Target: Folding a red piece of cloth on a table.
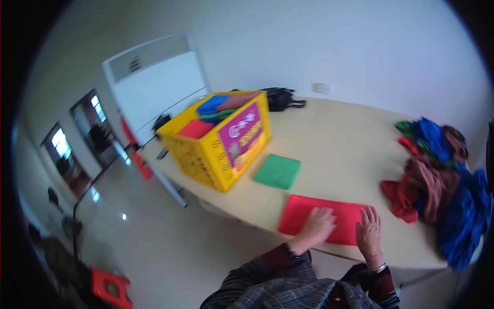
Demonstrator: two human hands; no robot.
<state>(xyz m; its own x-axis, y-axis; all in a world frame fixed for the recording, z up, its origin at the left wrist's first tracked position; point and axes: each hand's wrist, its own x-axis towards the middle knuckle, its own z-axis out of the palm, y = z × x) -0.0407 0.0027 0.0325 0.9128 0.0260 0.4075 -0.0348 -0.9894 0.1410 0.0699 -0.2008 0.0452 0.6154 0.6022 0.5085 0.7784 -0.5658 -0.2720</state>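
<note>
Near box of cloths, reaching over red cloth with spread-fingered right hand and left hand, fingers too blurred to tell.

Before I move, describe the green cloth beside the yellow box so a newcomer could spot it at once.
On the pale table, find the big yellow box at the left. Between it and the red cloth at the front edge lies the green cloth. Neat, flat and squarish, it is smaller than the oblong red one.
</note>
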